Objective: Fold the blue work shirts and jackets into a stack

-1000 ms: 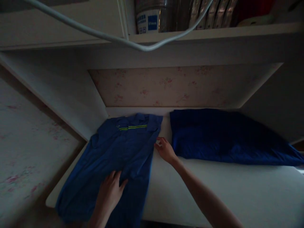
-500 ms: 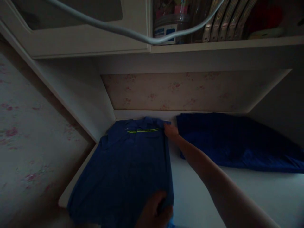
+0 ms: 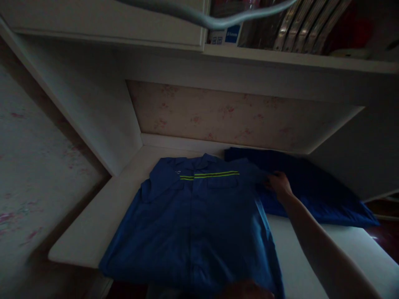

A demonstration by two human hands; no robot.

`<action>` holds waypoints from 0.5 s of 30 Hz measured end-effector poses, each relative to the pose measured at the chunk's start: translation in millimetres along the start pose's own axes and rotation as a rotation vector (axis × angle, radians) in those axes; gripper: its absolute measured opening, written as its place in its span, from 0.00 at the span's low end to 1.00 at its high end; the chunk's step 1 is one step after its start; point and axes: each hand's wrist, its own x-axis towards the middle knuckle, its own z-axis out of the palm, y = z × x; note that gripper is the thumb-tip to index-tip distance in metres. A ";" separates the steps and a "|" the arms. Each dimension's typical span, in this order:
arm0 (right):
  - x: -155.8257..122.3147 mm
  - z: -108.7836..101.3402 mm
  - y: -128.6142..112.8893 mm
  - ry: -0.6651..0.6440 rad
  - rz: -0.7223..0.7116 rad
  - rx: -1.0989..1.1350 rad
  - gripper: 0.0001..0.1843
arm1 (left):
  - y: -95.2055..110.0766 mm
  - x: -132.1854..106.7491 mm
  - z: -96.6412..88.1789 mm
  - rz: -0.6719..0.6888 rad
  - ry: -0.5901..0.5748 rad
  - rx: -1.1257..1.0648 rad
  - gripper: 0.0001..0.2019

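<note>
A blue work shirt (image 3: 174, 216) lies spread front side up on a white desktop, its collar toward the wall. Two yellow-green stripes cross the chest above a pocket, and the lower end hangs past the front edge. At the right, my right hand (image 3: 279, 183) is closed on the shirt's sleeve, drawing it out sideways over a darker blue cloth (image 3: 311, 191). Only a dark, blurred part of my left hand (image 3: 246, 290) shows at the bottom edge, by the lower part of the shirt; its fingers cannot be made out.
The white desktop (image 3: 84, 224) ends at a rounded front left corner. Overhead runs a shelf (image 3: 280, 58) with a labelled container (image 3: 232, 35) and several upright cases. A pale cable (image 3: 215, 21) crosses the top. Side panels and flowered wallpaper (image 3: 202, 114) enclose the back.
My right hand has moved right, pulling the sleeve outward. The shirt now lies wider and farther right, overlapping the darker cloth. My left hand has shifted right and down, mostly out of view.
</note>
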 end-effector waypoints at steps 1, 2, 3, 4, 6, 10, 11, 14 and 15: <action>1.1 -5.9 11.1 0.030 -0.025 -0.089 0.30 | -1.1 -5.0 -18.7 0.040 0.114 0.029 0.16; 1.6 -9.1 17.0 0.073 -0.082 -0.186 0.32 | -3.1 -10.5 -42.7 0.085 0.261 0.081 0.17; 1.3 -9.3 17.6 0.112 -0.165 -0.276 0.32 | -6.5 -15.9 -70.6 0.118 0.473 0.168 0.17; -0.1 -6.1 13.1 0.134 -0.259 -0.345 0.31 | -11.7 -20.6 -100.6 0.118 0.629 0.308 0.18; -5.7 10.1 -8.4 0.102 -0.446 -0.400 0.26 | -27.5 -27.7 -160.1 0.034 0.867 0.633 0.20; -21.2 72.5 -72.5 -0.199 -0.630 -0.428 0.22 | -67.6 -37.2 -243.3 -0.208 1.016 0.959 0.23; -23.8 91.0 -87.1 -0.266 -0.640 -0.447 0.22 | -76.1 -39.2 -254.8 -0.233 1.017 0.958 0.22; -25.0 144.5 -120.2 -0.379 -0.617 -0.486 0.23 | -95.0 -44.8 -277.8 -0.263 0.994 0.927 0.15; -23.4 160.2 -127.6 -0.400 -0.602 -0.493 0.24 | -99.5 -47.3 -285.0 -0.271 0.999 0.908 0.15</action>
